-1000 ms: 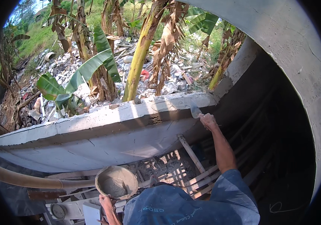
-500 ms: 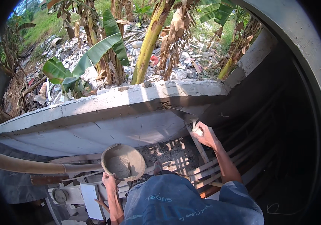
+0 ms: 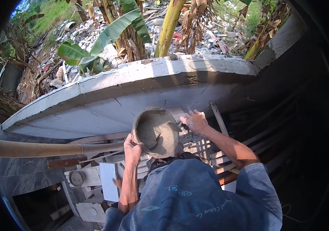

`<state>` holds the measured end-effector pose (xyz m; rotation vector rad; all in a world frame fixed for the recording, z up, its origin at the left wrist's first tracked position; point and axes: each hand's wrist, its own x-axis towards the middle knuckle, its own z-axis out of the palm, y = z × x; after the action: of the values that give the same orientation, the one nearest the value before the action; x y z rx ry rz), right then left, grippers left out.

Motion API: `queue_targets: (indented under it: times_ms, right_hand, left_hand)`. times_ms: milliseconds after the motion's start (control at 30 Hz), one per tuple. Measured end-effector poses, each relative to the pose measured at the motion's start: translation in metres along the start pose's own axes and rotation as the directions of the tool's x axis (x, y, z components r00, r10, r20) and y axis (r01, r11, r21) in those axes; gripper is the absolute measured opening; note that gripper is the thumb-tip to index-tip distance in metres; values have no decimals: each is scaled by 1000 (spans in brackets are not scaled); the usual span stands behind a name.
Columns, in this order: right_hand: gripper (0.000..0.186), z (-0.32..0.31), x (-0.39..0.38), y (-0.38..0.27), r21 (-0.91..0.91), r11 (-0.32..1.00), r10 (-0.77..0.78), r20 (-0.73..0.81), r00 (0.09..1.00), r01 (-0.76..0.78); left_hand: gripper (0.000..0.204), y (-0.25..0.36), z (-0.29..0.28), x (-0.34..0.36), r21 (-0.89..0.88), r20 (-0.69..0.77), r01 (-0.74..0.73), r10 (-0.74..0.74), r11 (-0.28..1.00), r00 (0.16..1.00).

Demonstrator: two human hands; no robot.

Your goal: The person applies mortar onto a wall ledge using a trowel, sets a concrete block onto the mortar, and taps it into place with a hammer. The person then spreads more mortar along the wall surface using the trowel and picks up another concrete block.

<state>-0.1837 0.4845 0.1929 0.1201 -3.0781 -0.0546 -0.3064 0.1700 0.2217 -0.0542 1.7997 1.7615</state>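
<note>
My left hand (image 3: 133, 149) grips the near left rim of a round mortar bowl (image 3: 165, 153), which is tilted and held in front of my chest. Wet grey mortar (image 3: 148, 134) lies inside, mostly toward the left. My right hand (image 3: 195, 122) is closed around the handle of a trowel (image 3: 174, 127), the handle largely hidden by the fingers. The trowel's blade is at the bowl's right rim, partly over its inside. Beyond both hands runs a pale concrete ledge (image 3: 149, 74), with a rough brown patch (image 3: 191, 79) on its shaded face.
A thick bamboo pole (image 3: 49, 148) crosses at the left. Below it are a white board (image 3: 109, 181), a small round container (image 3: 76, 178) and wooden planks. A slanting post (image 3: 219, 118) stands beyond my right forearm. Banana plants (image 3: 168, 29) and rubble lie past the ledge.
My right hand has brought the trowel down and left from the ledge's face to the bowl. My left hand has raised the bowl and shifted it right. The view has tilted downward.
</note>
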Motion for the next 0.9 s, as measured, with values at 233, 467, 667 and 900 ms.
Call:
queue_targets:
  times_ms: [233, 467, 667, 900]
  right_hand:
    - [37, 36, -14, -64, 357, 931, 6, 187, 982, -73]
    - [26, 28, -25, -106, 685, 653, 286, 171, 943, -322]
    - [20, -16, -32, -82, 786, 508, 357, 180, 917, -352]
    - [29, -19, -52, -56, 856, 452, 522, -27, 852, -250]
  left_hand:
    - [30, 3, 10, 6, 83, 58, -66, 61, 994, 996]
    - [29, 7, 6, 1, -17, 85, -50, 52, 999, 995]
    - [31, 8, 5, -1, -162, 15, 3, 0, 987, 1000]
    - [29, -2, 9, 10, -308, 117, 97, -64, 946, 991]
